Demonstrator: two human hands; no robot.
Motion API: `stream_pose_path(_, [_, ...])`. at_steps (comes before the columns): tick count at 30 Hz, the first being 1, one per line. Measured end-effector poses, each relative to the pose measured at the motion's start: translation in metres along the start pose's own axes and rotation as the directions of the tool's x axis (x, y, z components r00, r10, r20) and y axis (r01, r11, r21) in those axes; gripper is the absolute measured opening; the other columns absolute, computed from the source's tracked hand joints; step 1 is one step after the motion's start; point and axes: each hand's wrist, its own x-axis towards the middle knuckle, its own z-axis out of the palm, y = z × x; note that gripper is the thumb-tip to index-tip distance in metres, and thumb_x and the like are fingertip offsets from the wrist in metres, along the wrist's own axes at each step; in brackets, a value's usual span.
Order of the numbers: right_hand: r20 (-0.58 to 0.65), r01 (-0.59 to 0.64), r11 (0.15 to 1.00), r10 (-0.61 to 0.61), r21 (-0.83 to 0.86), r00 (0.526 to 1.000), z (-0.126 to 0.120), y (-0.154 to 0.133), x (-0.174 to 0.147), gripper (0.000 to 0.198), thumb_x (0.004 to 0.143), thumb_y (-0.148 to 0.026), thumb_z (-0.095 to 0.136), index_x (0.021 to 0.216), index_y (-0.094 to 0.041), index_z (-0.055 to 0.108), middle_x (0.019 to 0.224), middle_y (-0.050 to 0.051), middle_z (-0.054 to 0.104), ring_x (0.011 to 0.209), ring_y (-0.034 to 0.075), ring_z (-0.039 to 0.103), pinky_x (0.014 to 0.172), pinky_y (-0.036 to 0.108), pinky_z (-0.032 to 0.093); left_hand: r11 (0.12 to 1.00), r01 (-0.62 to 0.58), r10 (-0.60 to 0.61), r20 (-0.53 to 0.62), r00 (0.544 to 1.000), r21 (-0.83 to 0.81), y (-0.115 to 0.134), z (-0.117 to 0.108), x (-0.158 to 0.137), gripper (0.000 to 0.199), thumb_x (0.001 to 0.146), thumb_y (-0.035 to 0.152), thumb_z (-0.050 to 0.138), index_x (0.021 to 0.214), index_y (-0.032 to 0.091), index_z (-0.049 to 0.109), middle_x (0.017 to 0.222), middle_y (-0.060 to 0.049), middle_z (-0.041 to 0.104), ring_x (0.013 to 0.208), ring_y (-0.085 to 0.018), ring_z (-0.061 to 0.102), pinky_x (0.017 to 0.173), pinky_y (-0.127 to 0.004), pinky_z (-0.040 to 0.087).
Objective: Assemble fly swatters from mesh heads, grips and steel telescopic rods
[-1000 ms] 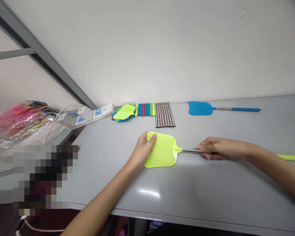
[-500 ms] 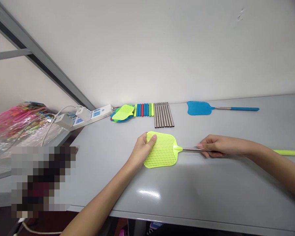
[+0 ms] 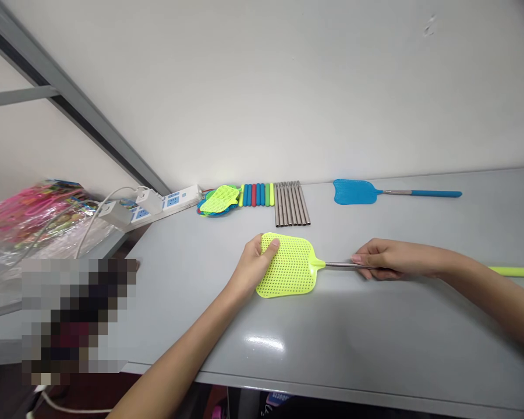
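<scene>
A yellow-green fly swatter (image 3: 288, 267) lies level over the grey table. My left hand (image 3: 255, 265) grips the far left edge of its perforated head, thumb on top and fingers underneath. Closed around the thin metal rod to the right of the head is my right hand (image 3: 378, 260). Part of the rod is hidden behind that hand and forearm. Beyond the right forearm a yellow-green grip (image 3: 517, 272) shows, running out at the right edge of the view.
Along the wall lie a blue fly swatter (image 3: 356, 192), several metal rods (image 3: 291, 203), several coloured grips (image 3: 257, 195) and stacked swatter heads (image 3: 220, 199). A power strip (image 3: 170, 202) with plugs and a plastic-wrapped bundle (image 3: 35, 215) are at the left. The table's front edge (image 3: 332, 396) runs below.
Almost nothing differs. Both hands keep the same hold on the fly swatter, and the whole view has shifted very slightly.
</scene>
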Motion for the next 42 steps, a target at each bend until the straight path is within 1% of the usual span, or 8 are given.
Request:
stream_pose_path(7, [-0.010,-0.004,1.000,0.004,-0.016,1.000,0.002,-0.007,-0.003,0.039,0.080,-0.053,0.038,0.073,-0.018,0.053,0.044,-0.007,0.031,0.041,0.007,0.020,0.041,0.019,0.020,1.000,-0.029,0.028,-0.014,1.000,-0.010,-0.001,0.000,0.001,0.028,0.075,0.044,0.050,0.079,0.016,0.050,0.074,-0.004,0.059,0.068,-0.017,0.058,0.057,-0.026,0.044])
stream_pose_path(12, [-0.054,0.007,1.000,-0.007,-0.004,0.998,0.002,-0.012,-0.004,0.034,0.076,-0.051,0.046,0.072,-0.018,0.051,0.053,-0.004,0.040,0.046,0.007,0.030,0.041,0.018,0.023,0.999,-0.030,0.028,-0.036,0.999,-0.038,0.000,0.001,0.001,0.027,0.074,0.043,0.051,0.079,0.016,0.050,0.074,-0.004,0.061,0.066,-0.017,0.059,0.056,-0.026,0.044])
stream_pose_path(17, [-0.002,0.018,0.998,-0.018,0.053,1.000,0.001,-0.013,-0.004,0.030,0.073,-0.047,0.053,0.072,-0.017,0.051,0.057,-0.004,0.043,0.043,0.004,0.029,0.040,0.019,0.021,0.998,-0.034,0.033,-0.032,0.999,-0.046,-0.001,0.001,0.000,0.027,0.075,0.043,0.050,0.079,0.016,0.050,0.075,-0.005,0.062,0.067,-0.018,0.060,0.056,-0.026,0.044])
stream_pose_path(21, [-0.007,0.037,0.998,-0.037,0.058,0.999,0.001,-0.013,-0.003,0.027,0.074,-0.043,0.053,0.073,-0.016,0.051,0.058,-0.003,0.044,0.043,0.004,0.030,0.040,0.019,0.021,0.999,-0.030,0.028,-0.048,0.998,-0.029,-0.003,0.000,0.002,0.028,0.075,0.044,0.050,0.080,0.016,0.050,0.076,-0.005,0.062,0.069,-0.018,0.060,0.057,-0.026,0.045])
stream_pose_path(26, [-0.010,0.043,0.998,-0.042,0.051,0.999,0.000,-0.012,-0.003,0.024,0.075,-0.040,0.052,0.075,-0.016,0.053,0.058,-0.003,0.044,0.042,0.003,0.030,0.041,0.019,0.022,0.999,-0.010,0.009,-0.020,1.000,-0.043,-0.003,-0.002,0.004,0.028,0.075,0.044,0.050,0.079,0.016,0.050,0.076,-0.005,0.062,0.067,-0.018,0.060,0.056,-0.026,0.045])
stream_pose_path(31, [-0.024,0.044,0.999,-0.044,0.030,0.999,-0.001,-0.011,-0.004,0.028,0.074,-0.043,0.052,0.076,-0.015,0.054,0.059,-0.002,0.046,0.043,0.004,0.031,0.041,0.019,0.023,0.997,0.017,-0.016,0.008,1.000,-0.078,-0.001,-0.003,0.003,0.028,0.073,0.044,0.052,0.078,0.016,0.050,0.074,-0.005,0.063,0.066,-0.018,0.061,0.057,-0.027,0.045])
stream_pose_path(36, [-0.042,0.045,0.999,-0.044,0.004,0.998,-0.002,-0.009,-0.003,0.029,0.073,-0.045,0.053,0.075,-0.016,0.054,0.059,-0.002,0.046,0.044,0.005,0.032,0.042,0.019,0.024,0.987,0.079,-0.068,0.084,0.994,-0.138,0.004,-0.004,0.001,0.029,0.073,0.043,0.053,0.084,0.016,0.053,0.075,-0.006,0.064,0.066,-0.019,0.061,0.058,-0.029,0.046])
stream_pose_path(42, [-0.060,0.027,0.999,-0.028,-0.021,0.998,-0.003,-0.008,-0.003,0.034,0.071,-0.050,0.053,0.073,-0.016,0.054,0.058,-0.002,0.047,0.044,0.005,0.032,0.042,0.020,0.023,0.972,0.167,-0.139,0.169,0.976,-0.166,0.008,-0.010,0.000,0.031,0.073,0.041,0.055,0.090,0.015,0.056,0.081,-0.009,0.065,0.070,-0.020,0.062,0.059,-0.030,0.047])
